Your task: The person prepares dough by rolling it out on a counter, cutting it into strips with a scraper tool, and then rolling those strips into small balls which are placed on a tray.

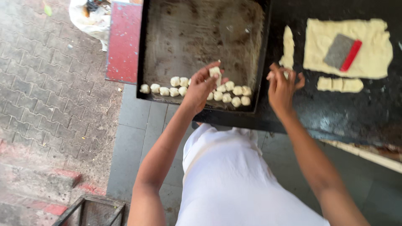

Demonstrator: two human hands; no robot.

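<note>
Your left hand (202, 86) pinches one small dough piece (215, 71) in its fingertips, held just above the rows of dough balls (228, 93) at the near edge of the dark baking tray (201, 29). Set it beside the last ball, barely touching, keeping rows straight. Your right hand (282, 86), fingers loosely curled at the cut dough strip (287, 47) on the black worktop (360, 109), seems to grip a bit; exact hold unclear.

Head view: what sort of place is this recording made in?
Probably an open-air food stall or small bakery work area. A rolled dough sheet lies on a dark counter, small dough pieces line a worn metal tray, and paving bricks cover the ground beside it.
</note>
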